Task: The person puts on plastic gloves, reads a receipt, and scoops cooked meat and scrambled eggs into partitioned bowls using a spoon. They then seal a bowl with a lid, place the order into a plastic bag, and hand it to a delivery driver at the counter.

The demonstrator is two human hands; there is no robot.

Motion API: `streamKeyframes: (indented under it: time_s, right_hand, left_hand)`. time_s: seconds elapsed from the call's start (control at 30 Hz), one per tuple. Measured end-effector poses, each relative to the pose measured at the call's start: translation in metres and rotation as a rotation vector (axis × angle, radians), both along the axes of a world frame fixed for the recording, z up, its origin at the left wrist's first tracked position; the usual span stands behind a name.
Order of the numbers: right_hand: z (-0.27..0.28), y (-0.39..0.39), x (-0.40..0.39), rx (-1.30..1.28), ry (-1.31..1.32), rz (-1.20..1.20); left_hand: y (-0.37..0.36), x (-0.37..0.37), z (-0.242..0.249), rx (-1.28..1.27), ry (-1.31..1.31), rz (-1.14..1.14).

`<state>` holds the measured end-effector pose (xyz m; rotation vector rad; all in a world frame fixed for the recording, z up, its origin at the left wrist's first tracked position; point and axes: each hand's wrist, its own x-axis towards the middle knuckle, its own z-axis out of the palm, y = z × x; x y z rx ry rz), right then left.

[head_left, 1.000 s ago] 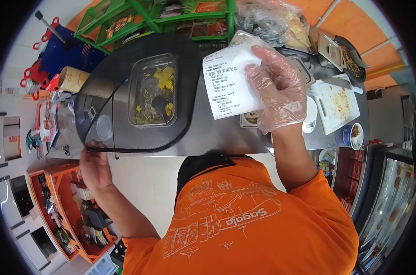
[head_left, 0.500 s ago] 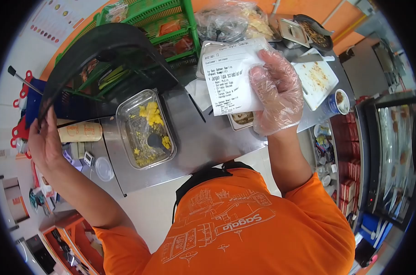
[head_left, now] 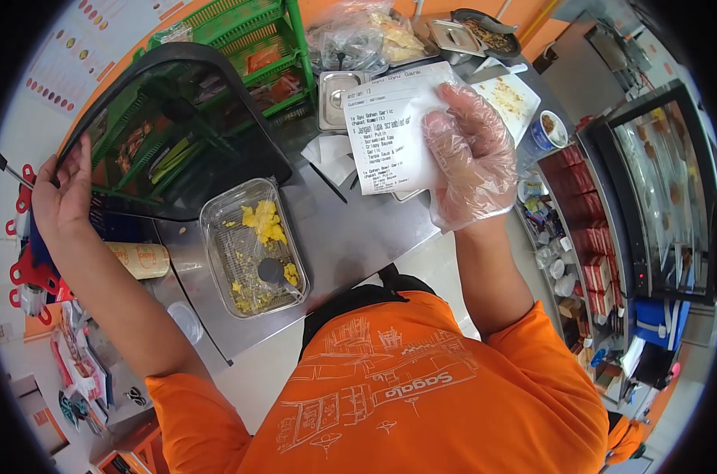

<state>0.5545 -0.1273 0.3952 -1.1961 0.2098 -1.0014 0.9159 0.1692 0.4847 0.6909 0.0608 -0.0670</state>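
A see-through panel with a thick black frame (head_left: 186, 55) leans at the left, and green crates show through it. My bare left hand (head_left: 65, 193) has its fingers curled over the panel's left edge. My right hand (head_left: 477, 158), in a clear plastic glove, pinches a printed paper receipt (head_left: 386, 134) between thumb and fingers, text facing me. Below and left of the receipt, a clear tray (head_left: 302, 272) sits on the counter. It holds yellow scrambled egg (head_left: 265, 223) and a utensil with a round black head (head_left: 271, 270).
Green stacked crates (head_left: 299, 39) stand behind the panel. A lidded steel container (head_left: 327, 103), white paper (head_left: 327, 158) and a thin black stick (head_left: 328, 183) lie near the receipt. Further right are a white cutting board (head_left: 524, 118) with a knife (head_left: 497, 69) and a paper tub (head_left: 536, 141).
The black-framed panel has swung, so its clear face now shows broadly instead of mostly its rim. My left hand stays on its edge. The right hand still holds the receipt; the view has shifted slightly.
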Motion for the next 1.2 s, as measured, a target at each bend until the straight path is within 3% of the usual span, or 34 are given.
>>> streamKeyframes:
  time_s: [0.27, 0.3, 0.37, 0.43, 0.47, 0.53, 0.6, 0.67, 0.7, 0.73, 0.8, 0.87, 0.93, 1.03, 1.1, 1.2]
  right_hand:
    - [-0.005, 0.033, -0.007, -0.065, 0.115, -0.202]
    - [-0.007, 0.04, -0.005, -0.073, 0.086, -0.222]
    - [-0.02, 0.045, -0.011, -0.028, 0.104, -0.185]
    - [-0.039, 0.053, -0.014, 0.083, 0.056, -0.064]
    - [-0.054, 0.058, -0.013, 0.046, 0.161, -0.079]
    - [-0.096, 0.066, -0.01, -0.028, 0.382, -0.133]
    - [-0.146, 0.067, -0.007, 0.062, 0.616, 0.069]
    - [-0.206, 0.07, -0.001, 0.125, 0.674, 0.142]
    - [-0.236, 0.067, 0.001, -0.165, 0.808, 0.114]
    - [-0.266, 0.066, 0.002, -0.924, 0.921, -0.214]
    - [-0.203, 0.113, 0.011, -1.038, 0.995, -0.267]
    - [-0.187, 0.149, 0.017, -1.097, 0.995, 0.248]
    - [-0.17, 0.198, 0.018, -0.968, 0.991, 0.527]
    - [-0.196, 0.223, 0.027, -1.145, 1.248, 0.762]
    - [-0.202, 0.228, 0.03, -1.165, 1.316, 0.711]
    - [-0.191, 0.229, 0.029, -1.38, 1.282, 0.607]
  left_hand:
    - [0.013, 0.008, -0.043, -0.039, 0.03, -0.165]
    - [0.022, -0.013, -0.058, 0.09, -0.131, -0.343]
    - [0.017, -0.088, -0.089, 0.375, -0.222, -0.168]
    - [0.04, -0.13, -0.142, 0.927, -0.387, -0.205]
    - [0.06, -0.142, -0.183, 1.292, -0.727, -0.115]
    - [0.082, -0.186, -0.236, 1.598, -0.651, -0.145]
    - [0.092, -0.217, -0.269, 1.642, -0.876, -0.307]
    - [0.076, -0.238, -0.288, 1.627, -0.828, -0.266]
    - [0.069, -0.245, -0.295, 1.624, -0.802, -0.245]
    - [0.062, -0.245, -0.297, 1.674, -0.763, -0.281]
    - [0.047, -0.228, -0.297, 1.775, -0.685, -0.334]
    - [0.044, -0.215, -0.299, 1.899, -0.701, -0.415]
    - [0.044, -0.209, -0.302, 1.972, -0.726, -0.454]
    - [0.047, -0.206, -0.304, 2.082, -0.721, -0.4]
    - [0.05, -0.212, -0.294, 2.23, -0.641, -0.306]
    - [0.06, -0.206, -0.283, 2.121, -0.298, -0.449]
